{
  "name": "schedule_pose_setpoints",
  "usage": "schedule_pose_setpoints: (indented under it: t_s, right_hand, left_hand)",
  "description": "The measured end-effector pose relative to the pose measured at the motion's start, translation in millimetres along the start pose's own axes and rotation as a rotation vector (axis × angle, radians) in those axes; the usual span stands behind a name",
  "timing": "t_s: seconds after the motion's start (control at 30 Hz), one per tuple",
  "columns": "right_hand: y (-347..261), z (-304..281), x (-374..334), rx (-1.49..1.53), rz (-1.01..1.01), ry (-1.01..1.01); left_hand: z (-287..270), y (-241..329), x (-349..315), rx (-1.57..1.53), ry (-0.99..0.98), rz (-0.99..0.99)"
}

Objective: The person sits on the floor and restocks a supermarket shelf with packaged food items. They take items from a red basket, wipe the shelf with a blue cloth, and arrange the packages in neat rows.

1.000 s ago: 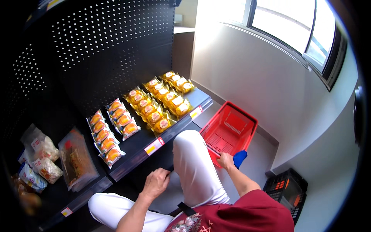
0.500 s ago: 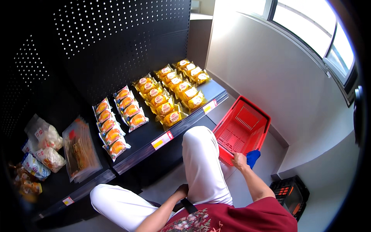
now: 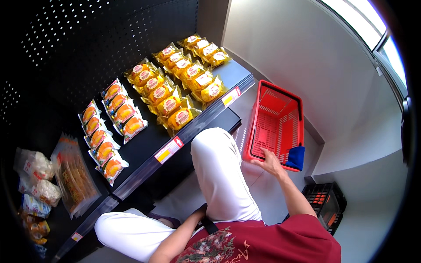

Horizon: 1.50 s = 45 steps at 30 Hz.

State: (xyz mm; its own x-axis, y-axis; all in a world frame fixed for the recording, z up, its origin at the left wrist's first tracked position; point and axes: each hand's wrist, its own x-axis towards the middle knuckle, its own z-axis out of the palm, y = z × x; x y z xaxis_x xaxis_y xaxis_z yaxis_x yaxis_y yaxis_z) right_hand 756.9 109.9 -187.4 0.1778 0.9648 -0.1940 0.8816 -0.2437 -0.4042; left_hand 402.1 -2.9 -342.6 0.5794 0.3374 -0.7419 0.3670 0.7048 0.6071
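Note:
My right hand (image 3: 271, 164) is at the near rim of a red plastic shopping basket (image 3: 251, 131) standing on the floor. Its thumb and fingers are spread, with nothing gripped between them. A blue cloth-like piece (image 3: 296, 158) hangs over the basket's near right corner, just beside that hand. The basket's slotted floor and walls show, with no goods on them. My left hand (image 3: 201, 213) rests by my bent knee, near a dark strap; its fingers are mostly hidden against my white trousers.
A black shelf (image 3: 144, 151) on the left carries rows of yellow-wrapped cakes (image 3: 180, 118) and white-and-orange packets (image 3: 113, 167). Flat clear bags (image 3: 74, 177) and other bagged food lie further left. A black crate (image 3: 326, 206) stands at the right, by the wall.
My right hand has let go of the basket's rim and spread its fingers. The basket has shifted away from the shelf and turned slightly. My view has moved; the left hand stays by the knee.

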Motion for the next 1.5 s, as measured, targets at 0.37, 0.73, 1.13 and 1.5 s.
schedule_pose_setpoints:
  t_s: [0.37,0.73,1.13,1.5]
  right_hand:
    - [-46.0,47.0,39.3,0.029,0.177,0.092]
    - [16.3,21.0,7.3,0.004,0.333,0.141]
    - [-3.8,29.4,17.3,-0.14,0.521,0.144]
    - [58.0,46.7,2.3,0.009,0.269,0.026]
  left_hand:
    - [4.2,-0.6,-8.2,0.135,0.007,0.024]
    - [7.4,5.4,-4.2,0.315,0.024,0.067]
    - [37.8,20.0,21.9,0.242,0.115,0.083]
    - [63.0,64.1,89.5,0.014,0.181,0.054]
